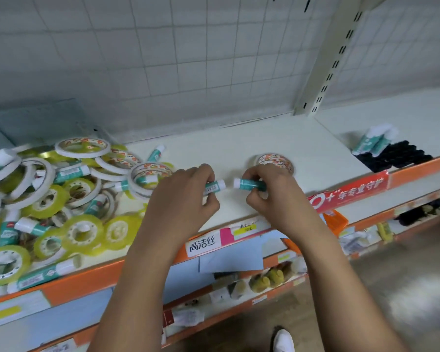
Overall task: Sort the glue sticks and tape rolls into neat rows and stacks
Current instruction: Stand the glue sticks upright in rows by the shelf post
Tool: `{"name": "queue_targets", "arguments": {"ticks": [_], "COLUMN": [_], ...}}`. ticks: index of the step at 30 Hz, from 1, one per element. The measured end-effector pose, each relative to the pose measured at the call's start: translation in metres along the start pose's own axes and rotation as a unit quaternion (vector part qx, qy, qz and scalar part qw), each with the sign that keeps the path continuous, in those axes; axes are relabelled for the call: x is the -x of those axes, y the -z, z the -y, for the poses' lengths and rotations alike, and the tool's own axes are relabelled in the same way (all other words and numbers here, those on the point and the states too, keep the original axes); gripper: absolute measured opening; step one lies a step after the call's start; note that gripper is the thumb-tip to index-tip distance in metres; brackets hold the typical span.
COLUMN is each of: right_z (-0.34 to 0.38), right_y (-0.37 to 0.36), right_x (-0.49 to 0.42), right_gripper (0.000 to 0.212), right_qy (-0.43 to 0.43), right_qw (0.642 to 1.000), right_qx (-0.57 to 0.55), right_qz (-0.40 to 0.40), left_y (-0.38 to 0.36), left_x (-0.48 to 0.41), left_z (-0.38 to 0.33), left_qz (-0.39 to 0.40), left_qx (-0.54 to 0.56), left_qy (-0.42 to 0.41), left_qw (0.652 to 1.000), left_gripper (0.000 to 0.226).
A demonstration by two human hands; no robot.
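Your left hand (186, 199) curls its fingers round a glue stick (215, 186), white cap pointing right. Your right hand (272, 193) grips a second stick (249, 184), white cap pointing left. The two caps face each other, close but not touching (a narrow gap shows between them). Both sticks lie roughly level over the white shelf (239, 143), towards its front edge; whether they rest on it cannot be told.

Just behind your right hand a tape roll (277, 160) lies flat on the shelf, partly hidden by your knuckles. To your left sits a loose pile (46, 196) of yellow-green and white tape rolls with glue sticks mixed in. Far to the right, more sticks (371, 142) lean on some black things (396, 157). A red strip (353, 191) runs along the shelf's orange front edge.
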State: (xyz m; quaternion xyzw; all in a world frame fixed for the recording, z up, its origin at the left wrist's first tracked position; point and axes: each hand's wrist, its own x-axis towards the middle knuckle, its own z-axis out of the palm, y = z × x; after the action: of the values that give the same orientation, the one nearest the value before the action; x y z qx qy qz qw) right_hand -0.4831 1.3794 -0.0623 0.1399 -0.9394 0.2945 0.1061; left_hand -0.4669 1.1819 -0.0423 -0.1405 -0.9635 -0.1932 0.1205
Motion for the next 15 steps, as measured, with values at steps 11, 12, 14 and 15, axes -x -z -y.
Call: {"name": "queue_targets", "arguments": {"ticks": [11, 12, 14, 15], "right_z": [-0.167, -0.182, -0.212, -0.225], "right_y": [0.115, 0.126, 0.146, 0.155], "right_x": [0.036, 0.037, 0.038, 0.037], "right_gripper": [0.024, 0.024, 0.025, 0.027], "right_qy": [-0.066, -0.069, -0.068, -0.068], "right_qw": [0.996, 0.996, 0.996, 0.996], "right_qx": [0.021, 0.015, 0.009, 0.012], "right_qz": [-0.054, -0.055, -0.058, -0.058], "left_y": [-0.088, -0.098, -0.119, -0.128], "left_x": [-0.089, -0.097, -0.112, -0.119], "left_z": [-0.163, -0.177, -0.204, -0.214], "left_qz": [0.021, 0.023, 0.029, 0.033], "left_qx": [0.022, 0.026, 0.024, 0.022], "left_qy": [-0.096, -0.099, -0.102, -0.101], "left_qw": [0.995, 0.994, 0.994, 0.994], "left_gripper": [0.017, 0.017, 0.019, 0.02]}}
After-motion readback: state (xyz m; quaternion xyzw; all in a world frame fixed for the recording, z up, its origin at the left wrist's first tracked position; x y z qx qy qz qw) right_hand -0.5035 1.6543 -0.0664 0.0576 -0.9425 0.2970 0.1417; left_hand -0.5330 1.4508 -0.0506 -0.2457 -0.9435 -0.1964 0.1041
